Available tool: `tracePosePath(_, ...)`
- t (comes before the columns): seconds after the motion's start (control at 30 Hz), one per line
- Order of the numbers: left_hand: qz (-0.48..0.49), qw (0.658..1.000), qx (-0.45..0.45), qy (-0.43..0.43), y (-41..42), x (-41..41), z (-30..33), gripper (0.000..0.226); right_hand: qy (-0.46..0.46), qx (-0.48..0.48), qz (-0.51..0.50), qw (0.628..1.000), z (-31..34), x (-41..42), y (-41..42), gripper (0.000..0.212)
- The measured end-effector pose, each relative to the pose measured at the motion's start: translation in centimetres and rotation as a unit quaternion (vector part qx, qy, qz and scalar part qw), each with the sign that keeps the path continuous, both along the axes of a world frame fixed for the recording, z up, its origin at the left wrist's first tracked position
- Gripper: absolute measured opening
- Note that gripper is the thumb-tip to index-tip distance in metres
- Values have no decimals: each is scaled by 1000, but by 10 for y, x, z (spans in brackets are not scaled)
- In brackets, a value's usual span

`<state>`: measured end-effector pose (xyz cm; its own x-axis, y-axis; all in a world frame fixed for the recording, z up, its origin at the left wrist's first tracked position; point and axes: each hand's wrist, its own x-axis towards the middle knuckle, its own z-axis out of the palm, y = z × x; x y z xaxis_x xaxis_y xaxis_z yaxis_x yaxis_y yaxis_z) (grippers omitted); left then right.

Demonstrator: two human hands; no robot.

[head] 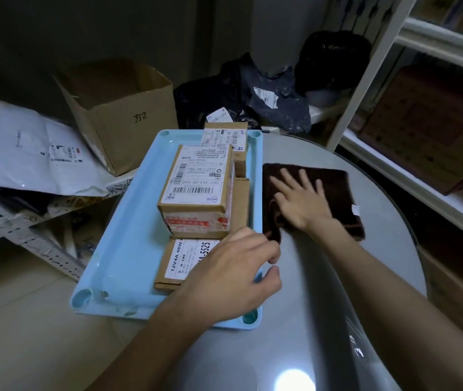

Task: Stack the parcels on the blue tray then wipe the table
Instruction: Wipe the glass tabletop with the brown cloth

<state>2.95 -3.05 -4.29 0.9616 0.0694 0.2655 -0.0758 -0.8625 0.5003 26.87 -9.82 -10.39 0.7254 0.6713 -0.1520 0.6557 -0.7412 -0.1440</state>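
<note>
A light blue tray (pixel 128 221) lies on the left part of the round grey table (pixel 323 292), overhanging its left edge. Cardboard parcels are stacked on the tray: a labelled top parcel (pixel 196 187), a lower one (pixel 181 263) marked 12V4A, and another (pixel 226 136) at the far end. My left hand (pixel 233 277) rests on the tray's right rim, fingers curled, partly covering the lower parcel. A dark brown cloth (pixel 334 190) lies flat on the table right of the tray. My right hand (pixel 300 198) presses flat on the cloth, fingers spread.
An open cardboard box (pixel 120 108) and white mail bags (pixel 35 153) sit on a metal shelf to the left. Dark plastic parcel bags (pixel 252 94) pile up behind the table. White shelving (pixel 422 46) with boxes stands at the right.
</note>
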Motion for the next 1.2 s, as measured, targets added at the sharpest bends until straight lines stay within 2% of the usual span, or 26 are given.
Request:
tracePosePath(0.17,-1,1000,3,0,0,-1,0,14,-17,2,112,994,3,-46,-70,66)
tracePosePath(0.23,-1,1000,-1,4,0,-1,0,14,-23,6,72,997,2,-34,-103,67)
tracePosePath(0.3,-2,1000,-3,3,0,-1,-2,14,-24,1,-18,1000,2,-13,-118,61)
tracePosePath(0.37,-2,1000,-7,0,0,-1,-3,13,-4,-6,-103,995,-1,-2,-110,54)
tracePosePath(0.43,-1,1000,-8,8,1,0,-4,13,11,0,-136,991,-3,-11,-88,55)
tracePosePath(0.5,-7,1000,1,9,1,1,-5,14,9,4,-107,994,-1,-38,-70,57)
tracePosePath(0.6,-14,1000,10,14,3,1,-7,16,-11,1,2,1000,1,-87,-65,63)
tracePosePath(0.7,-14,1000,14,19,3,1,-6,11,-3,6,95,995,6,-115,-102,69)
tracePosePath(0.77,-12,1000,9,17,2,1,-6,9,-12,9,114,993,5,-116,-140,66)
tracePosePath(0.83,-10,1000,6,18,2,1,-5,9,-26,2,79,997,4,-106,-167,65)
tracePosePath(0.9,-11,1000,6,17,2,1,-5,10,-33,-6,-8,999,1,-95,-168,63)
tracePosePath(0.97,-8,1000,7,15,3,0,-5,10,-15,2,-103,995,-1,-89,-144,63)
tracePosePath(1.03,-5,1000,7,13,3,1,-6,11,3,8,-150,989,-2,-93,-111,62)
tracePosePath(1.1,-10,1000,12,12,3,2,-7,15,4,8,-116,993,-1,-109,-86,62)
tracePosePath(1.2,-20,1000,15,13,4,3,-8,18,-21,15,-12,1000,0,-143,-82,64)
